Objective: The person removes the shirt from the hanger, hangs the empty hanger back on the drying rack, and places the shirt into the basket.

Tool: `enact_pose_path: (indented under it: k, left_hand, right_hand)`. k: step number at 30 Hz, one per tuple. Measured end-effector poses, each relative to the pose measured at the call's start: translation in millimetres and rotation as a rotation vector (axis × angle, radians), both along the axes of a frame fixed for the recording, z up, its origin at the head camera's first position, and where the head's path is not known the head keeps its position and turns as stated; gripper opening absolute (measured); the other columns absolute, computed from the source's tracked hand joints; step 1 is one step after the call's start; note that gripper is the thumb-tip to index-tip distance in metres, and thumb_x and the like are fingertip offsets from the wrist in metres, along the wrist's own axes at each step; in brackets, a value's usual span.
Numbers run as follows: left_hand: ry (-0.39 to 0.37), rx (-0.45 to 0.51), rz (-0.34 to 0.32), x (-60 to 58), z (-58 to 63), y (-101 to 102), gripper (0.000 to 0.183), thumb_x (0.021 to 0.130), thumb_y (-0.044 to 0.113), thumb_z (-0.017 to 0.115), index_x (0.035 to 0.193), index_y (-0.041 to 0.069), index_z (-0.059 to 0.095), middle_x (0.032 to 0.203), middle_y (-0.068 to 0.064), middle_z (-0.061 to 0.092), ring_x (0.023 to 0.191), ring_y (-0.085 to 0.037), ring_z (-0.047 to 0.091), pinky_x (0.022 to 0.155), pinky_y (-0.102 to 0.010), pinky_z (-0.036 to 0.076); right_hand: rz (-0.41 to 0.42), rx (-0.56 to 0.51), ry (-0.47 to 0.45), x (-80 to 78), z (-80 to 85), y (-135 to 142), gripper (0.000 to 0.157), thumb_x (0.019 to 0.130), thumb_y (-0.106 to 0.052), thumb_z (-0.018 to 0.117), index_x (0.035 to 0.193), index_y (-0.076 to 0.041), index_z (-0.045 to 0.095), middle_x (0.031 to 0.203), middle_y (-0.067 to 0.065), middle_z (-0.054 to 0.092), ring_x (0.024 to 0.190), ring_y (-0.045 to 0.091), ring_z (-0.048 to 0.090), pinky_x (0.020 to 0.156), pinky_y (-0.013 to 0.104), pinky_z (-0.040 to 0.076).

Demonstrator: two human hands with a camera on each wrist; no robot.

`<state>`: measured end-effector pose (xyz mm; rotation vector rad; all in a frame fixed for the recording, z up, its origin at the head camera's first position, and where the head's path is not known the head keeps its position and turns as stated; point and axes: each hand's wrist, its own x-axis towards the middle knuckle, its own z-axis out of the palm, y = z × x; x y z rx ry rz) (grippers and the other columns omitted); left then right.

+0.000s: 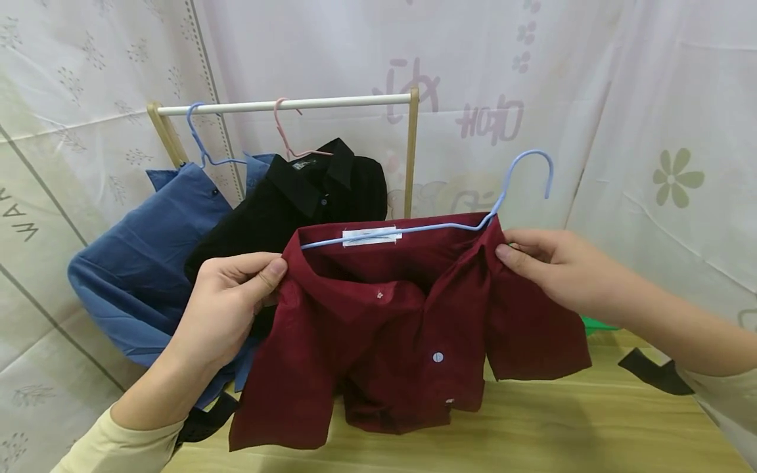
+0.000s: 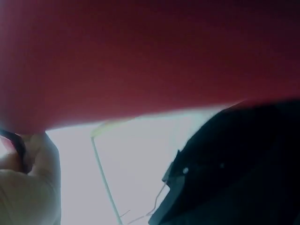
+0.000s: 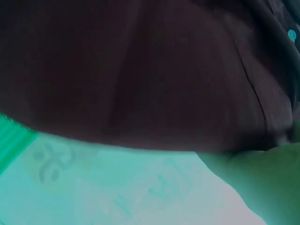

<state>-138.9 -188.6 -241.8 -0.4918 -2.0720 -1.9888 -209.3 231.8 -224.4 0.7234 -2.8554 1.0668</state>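
Note:
Both hands hold up a dark red short-sleeved shirt (image 1: 384, 328) by its shoulders, in front of the rack. A light blue hanger (image 1: 503, 190) runs through its collar, the hook sticking up at the right, tilted. My left hand (image 1: 227, 305) pinches the cloth at the left side of the collar between thumb and fingers. On the other side my right hand (image 1: 562, 266) pinches the right shoulder just below the hook. In the left wrist view, red cloth (image 2: 140, 61) fills the top; in the right wrist view, the shirt's cloth (image 3: 140, 84) covers most of the picture.
Behind stands a small rack with a white rod (image 1: 331, 103) and wooden posts. A blue shirt (image 1: 148, 256) on a blue hanger and a black shirt (image 1: 355, 177) on a pink hanger hang there. A wooden table (image 1: 520, 427) lies below; a green object (image 1: 597, 324) shows at right.

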Motion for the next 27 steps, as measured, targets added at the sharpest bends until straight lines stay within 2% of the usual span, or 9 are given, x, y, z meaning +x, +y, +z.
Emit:
enact_pose_path:
  k: [3,6,11,14,16,18,20,24,27]
  left_hand:
    - [-0.006,0.152,-0.009,0.3,-1.4,5,0.022,0.107,0.012,0.062,0.109,0.008,0.083,0.094,-0.002,0.08,0.082,-0.015,0.075,0.081,-0.03,0.064]
    - [-0.028,0.309,-0.033,0.0,-2.5,11,0.024,0.108,0.017,0.06,0.109,0.007,0.082,0.094,-0.002,0.079,0.083,-0.014,0.075,0.083,-0.03,0.064]
    - [-0.091,0.531,-0.104,-0.5,-6.7,19,0.026,0.109,0.024,0.059,0.104,0.008,0.079,0.092,0.001,0.074,0.083,-0.011,0.07,0.078,-0.025,0.058]
    - [-0.109,0.647,-0.134,-0.4,-15.5,26,0.025,0.108,0.026,0.058,0.11,0.007,0.075,0.099,0.0,0.071,0.09,-0.01,0.067,0.08,-0.021,0.057]
    - [-0.093,0.678,-0.111,-2.6,-24.4,31,0.025,0.108,0.028,0.058,0.112,0.008,0.073,0.102,0.0,0.068,0.094,-0.009,0.064,0.081,-0.02,0.055]
    - [-0.079,0.634,-0.047,-6.1,-35.5,37,0.024,0.109,0.029,0.057,0.11,0.009,0.07,0.099,0.002,0.064,0.092,-0.009,0.061,0.082,-0.021,0.054]
    - [-0.079,0.518,0.039,-10.6,-48.0,42,0.022,0.11,0.027,0.056,0.11,0.009,0.069,0.099,0.002,0.064,0.092,-0.01,0.06,0.082,-0.023,0.054]
    - [-0.089,0.203,0.217,-13.2,-68.7,49,0.02,0.111,0.012,0.055,0.13,0.01,0.062,0.115,0.001,0.068,0.105,-0.015,0.062,0.091,-0.024,0.055]
    - [0.01,0.105,0.353,-11.5,-74.9,51,0.039,0.107,0.0,0.056,0.143,0.013,0.054,0.133,0.0,0.064,0.123,-0.019,0.059,0.097,-0.02,0.054]
  right_hand:
    - [-0.009,-0.105,-0.076,2.8,-3.4,-4,0.028,0.113,-0.037,0.053,0.132,-0.027,0.07,0.128,-0.011,0.072,0.119,-0.004,0.061,0.096,0.01,0.046]
    - [0.018,-0.296,-0.179,7.0,-11.0,-12,0.026,0.112,-0.033,0.056,0.133,-0.025,0.07,0.126,-0.013,0.072,0.122,0.001,0.062,0.096,0.013,0.049]
    - [0.184,-0.691,-0.336,16.3,-34.1,-30,0.028,0.112,-0.015,0.053,0.134,-0.014,0.07,0.127,-0.004,0.073,0.119,0.009,0.066,0.093,0.023,0.059]
    - [0.242,-0.801,-0.394,22.7,-47.8,-39,0.029,0.113,-0.015,0.051,0.136,-0.011,0.069,0.128,-0.001,0.073,0.118,0.011,0.068,0.093,0.026,0.061]
    - [0.245,-0.834,-0.419,25.7,-54.3,-44,0.03,0.114,-0.017,0.05,0.136,-0.011,0.068,0.129,-0.001,0.073,0.119,0.012,0.068,0.094,0.027,0.061]
    - [0.229,-0.852,-0.42,27.2,-58.4,-47,0.03,0.114,-0.019,0.051,0.137,-0.01,0.067,0.129,-0.001,0.073,0.119,0.013,0.068,0.095,0.028,0.061]
    - [0.178,-0.828,-0.385,28.1,-61.2,-50,0.03,0.113,-0.023,0.053,0.136,-0.009,0.068,0.127,-0.001,0.073,0.118,0.013,0.069,0.095,0.028,0.061]
    - [0.032,-0.632,-0.221,29.2,-64.3,-49,0.034,0.112,-0.032,0.056,0.137,-0.013,0.068,0.124,-0.007,0.074,0.117,0.009,0.069,0.096,0.021,0.058]
    - [-0.039,-0.496,-0.092,28.0,-67.5,-49,0.034,0.112,-0.033,0.056,0.138,-0.015,0.069,0.124,-0.011,0.074,0.117,0.004,0.068,0.097,0.016,0.055]
